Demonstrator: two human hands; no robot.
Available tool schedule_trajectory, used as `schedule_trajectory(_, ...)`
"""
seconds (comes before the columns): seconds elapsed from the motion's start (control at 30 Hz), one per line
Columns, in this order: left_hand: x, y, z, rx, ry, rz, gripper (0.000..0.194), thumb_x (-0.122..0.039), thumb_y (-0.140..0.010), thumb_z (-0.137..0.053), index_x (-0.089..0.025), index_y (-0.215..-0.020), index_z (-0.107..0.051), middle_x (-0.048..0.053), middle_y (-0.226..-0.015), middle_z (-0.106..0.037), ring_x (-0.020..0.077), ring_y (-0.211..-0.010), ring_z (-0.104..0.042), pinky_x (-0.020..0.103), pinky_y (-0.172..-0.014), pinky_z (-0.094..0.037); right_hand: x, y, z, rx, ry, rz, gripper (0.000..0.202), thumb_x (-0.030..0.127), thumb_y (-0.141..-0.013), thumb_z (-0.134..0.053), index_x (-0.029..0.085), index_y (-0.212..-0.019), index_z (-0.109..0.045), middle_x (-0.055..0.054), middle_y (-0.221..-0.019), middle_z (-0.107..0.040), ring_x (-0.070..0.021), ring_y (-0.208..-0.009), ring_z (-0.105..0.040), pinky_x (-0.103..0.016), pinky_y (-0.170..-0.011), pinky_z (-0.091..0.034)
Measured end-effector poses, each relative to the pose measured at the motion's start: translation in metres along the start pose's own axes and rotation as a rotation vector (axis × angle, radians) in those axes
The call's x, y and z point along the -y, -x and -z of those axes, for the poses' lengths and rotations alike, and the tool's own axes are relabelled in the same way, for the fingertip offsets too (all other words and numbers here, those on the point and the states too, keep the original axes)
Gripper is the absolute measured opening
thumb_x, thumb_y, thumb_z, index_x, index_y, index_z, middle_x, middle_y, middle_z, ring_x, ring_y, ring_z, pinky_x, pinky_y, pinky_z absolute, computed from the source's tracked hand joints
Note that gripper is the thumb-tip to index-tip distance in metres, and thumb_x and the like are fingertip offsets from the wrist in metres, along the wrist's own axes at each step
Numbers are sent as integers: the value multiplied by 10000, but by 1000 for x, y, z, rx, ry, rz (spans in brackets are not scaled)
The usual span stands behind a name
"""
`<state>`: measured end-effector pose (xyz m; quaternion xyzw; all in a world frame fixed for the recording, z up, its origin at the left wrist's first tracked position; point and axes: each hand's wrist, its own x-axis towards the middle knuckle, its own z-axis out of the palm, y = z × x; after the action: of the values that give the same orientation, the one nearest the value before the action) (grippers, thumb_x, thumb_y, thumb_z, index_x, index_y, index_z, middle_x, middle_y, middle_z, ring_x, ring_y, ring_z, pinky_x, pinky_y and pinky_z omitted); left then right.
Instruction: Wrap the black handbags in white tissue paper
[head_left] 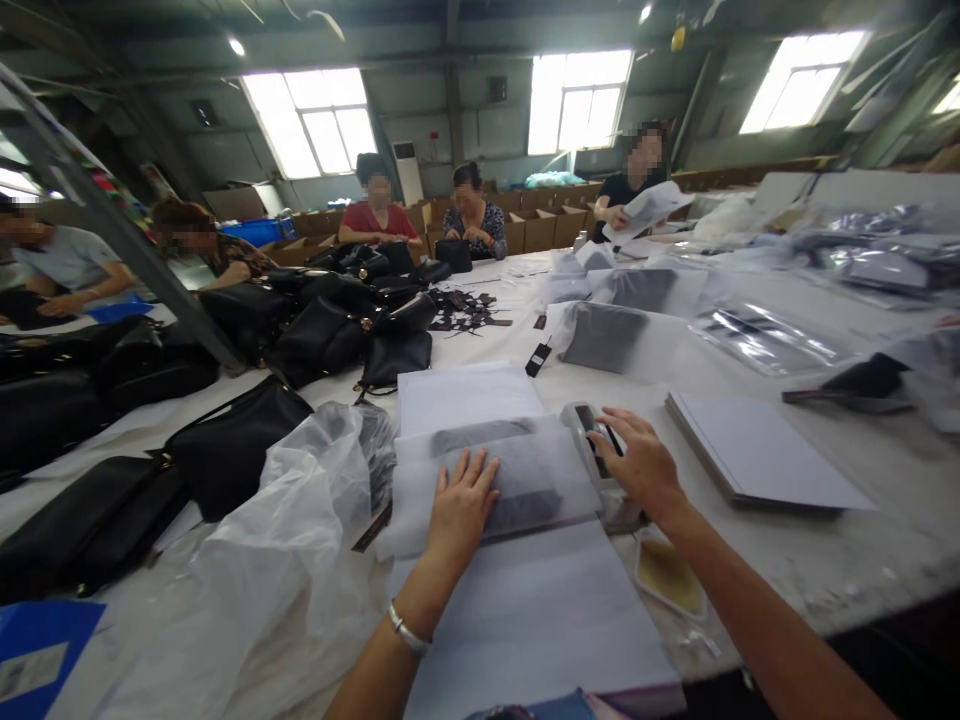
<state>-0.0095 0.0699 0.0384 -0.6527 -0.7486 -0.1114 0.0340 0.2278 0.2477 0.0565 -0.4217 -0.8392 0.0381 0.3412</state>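
My left hand (463,505) lies flat, fingers spread, on a dark item wrapped in white tissue paper (525,470). Beneath the wrapped item, white paper sheets (532,610) stretch toward me. To the right, my right hand (637,455) is over a small grey tray-like holder (592,440), its fingers apart and the thumb and fingertips near a dark piece in it. Whether the fingertips touch that piece I cannot tell. A shallow dish with something yellowish (669,572) sits below my right wrist. Close to the wrapped item's left edge is a dark strip (373,527).
Black handbags (322,335) pile up at the left, beside clear plastic (300,530) and a slanted metal post (150,230). A stack of white boards (765,450) lies right. Wrapped items (607,335) and dark tags (469,310) lie farther back. Several people work across the table.
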Motion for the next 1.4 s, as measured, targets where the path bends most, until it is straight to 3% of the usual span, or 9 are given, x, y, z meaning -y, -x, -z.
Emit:
schedule_trajectory(0.17,0,-1,0,3,-10,-4,449,-285,-982,-480,-274,-1430,-454,21,-1539,-392,294,-1432,-337,574,-1089,-394,-33,46,13,73,-73,-345,371,497,-845,-560,190,-902,-761,-152,-1383,-549,-323,-1328,-449,-483,-1149,-308)
schedule_trajectory(0.37,2,3,-2,-44,-6,-23,452,-294,-980,-482,-269,-1430,-458,37,-1532,-403,291,-1424,-354,571,-1076,-406,-8,60,7,179,-480,-661,335,516,-777,-636,223,-826,-790,-116,-1447,-511,-302,-1335,-463,-435,-1125,-329)
schedule_trajectory(0.47,4,5,-3,-61,6,-32,452,-295,-978,-481,-268,-1429,-462,52,-1527,-412,292,-1420,-361,567,-1076,-406,7,56,12,64,-673,-741,319,503,-718,-720,205,-811,-786,-116,-1474,-483,-311,-1302,-499,-408,-1072,-399)
schedule_trajectory(0.63,5,5,-6,-69,12,-45,450,-295,-984,-461,-265,-1433,-460,65,-1526,-413,296,-1421,-359,564,-1074,-401,22,61,36,-163,-746,-667,278,479,-729,-768,220,-830,-783,-65,-1438,-533,-286,-1290,-512,-396,-1100,-396)
schedule_trajectory(0.8,5,5,-7,-79,11,-45,452,-297,-981,-466,-270,-1432,-462,58,-1525,-413,297,-1423,-354,570,-1076,-395,27,86,54,1,-877,-851,378,522,-745,-749,207,-952,-783,-86,-1168,-714,-276,-1145,-621,-395,-1022,-483)
schedule_trajectory(1.0,4,6,-5,-83,17,-44,458,-297,-976,-479,-269,-1433,-463,60,-1521,-419,298,-1422,-357,569,-1082,-392,22,104,56,189,-987,-1053,449,539,-627,-828,180,-893,-782,-93,-973,-758,-217,-874,-701,-291,-774,-573)
schedule_trajectory(1.1,4,6,-3,-79,8,-43,452,-296,-982,-467,-262,-1433,-462,52,-1525,-413,299,-1425,-351,567,-1083,-394,10,104,49,278,-911,-1008,433,556,-642,-804,167,-827,-773,-69,-819,-751,-169,-666,-668,-265,-615,-542)
schedule_trajectory(1.2,4,6,-2,-77,6,-48,453,-295,-981,-469,-261,-1432,-463,53,-1524,-413,300,-1423,-354,568,-1082,-397,-6,102,47,333,-580,-797,383,550,-773,-678,181,-818,-770,-36,-670,-721,-171,-575,-634,-274,-557,-490)
schedule_trajectory(1.4,5,5,-4,-83,14,-50,460,-291,-973,-486,-259,-1431,-465,60,-1517,-423,307,-1415,-367,579,-1076,-401,-24,89,77,354,76,-178,246,285,-899,-526,250,-954,-763,-54,-954,-762,-223,-838,-699,-305,-731,-507)
